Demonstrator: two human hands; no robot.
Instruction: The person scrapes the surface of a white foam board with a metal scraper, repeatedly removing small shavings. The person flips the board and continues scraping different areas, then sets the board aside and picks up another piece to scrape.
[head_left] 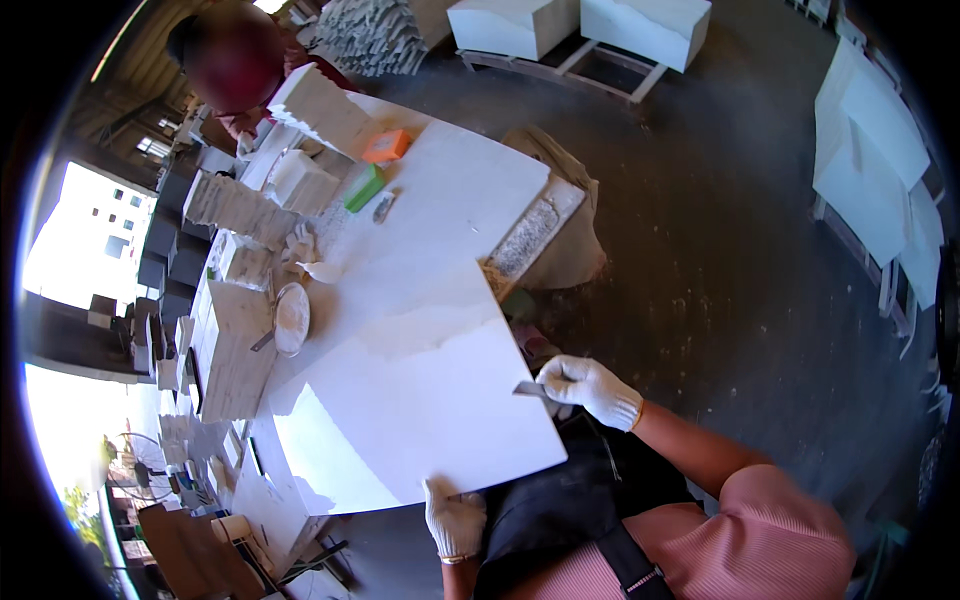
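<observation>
A large white stone slab [430, 400] with faint veining lies on the table in front of me, its near edge close to my body. My left hand [456, 522], in a white knit glove, is closed at that near edge; its thumb lies by the edge and the other fingers are partly hidden. To the right, my gloved right hand [595, 390] pinches a small flat grey blade [530, 388], probably a scraper. The blade's tip meets or overlaps the slab's right edge; I cannot tell whether it touches.
A bowl of pale paste [292, 318], a green block [364, 188] and an orange block [387, 146] sit on the table. Stacked stone pieces [235, 350] line its left side. A co-worker [235, 60] is at the far left. White slabs [875, 160] lean at the right.
</observation>
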